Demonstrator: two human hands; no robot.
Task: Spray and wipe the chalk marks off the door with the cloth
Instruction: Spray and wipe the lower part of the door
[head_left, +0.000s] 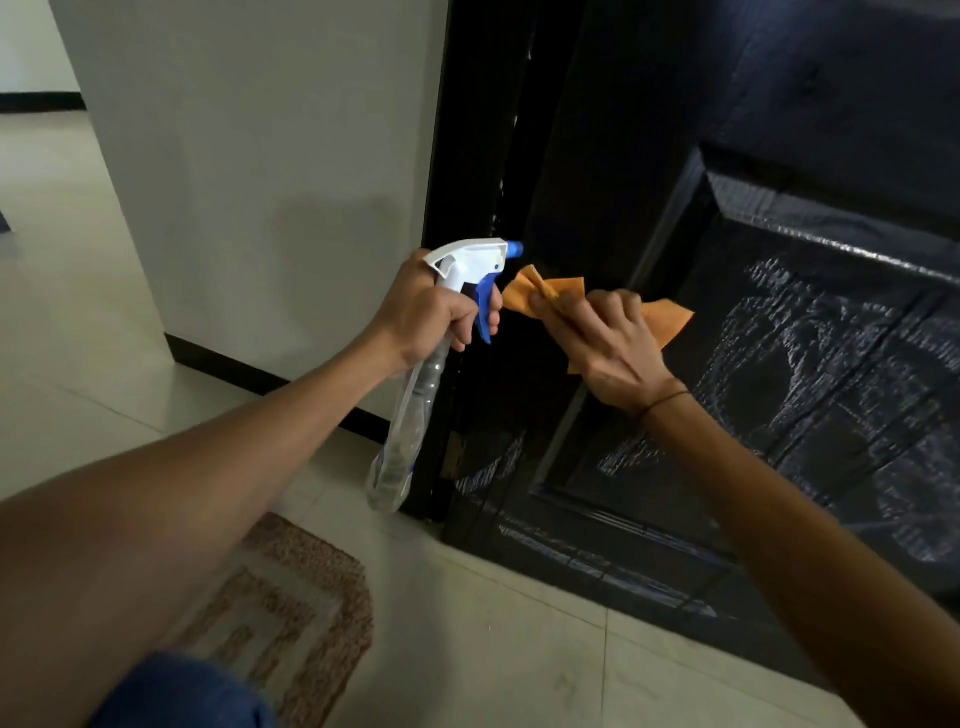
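The dark panelled door (675, 130) fills the right half of the view. White chalk marks (810, 353) smear its lower recessed panel, with fainter ones near the bottom left. My left hand (431, 306) grips the neck of a clear spray bottle (410, 415) with a white and blue trigger head, nozzle pointing right toward the door. My right hand (613, 348) holds an orange cloth (670, 319) against the door's left stile, just right of the nozzle.
A white wall (260, 182) with a black skirting stands left of the black door frame (467, 156). Pale floor tiles (519, 649) lie below. A brown patterned mat (291, 597) sits on the floor at lower left, beside my blue-clad knee.
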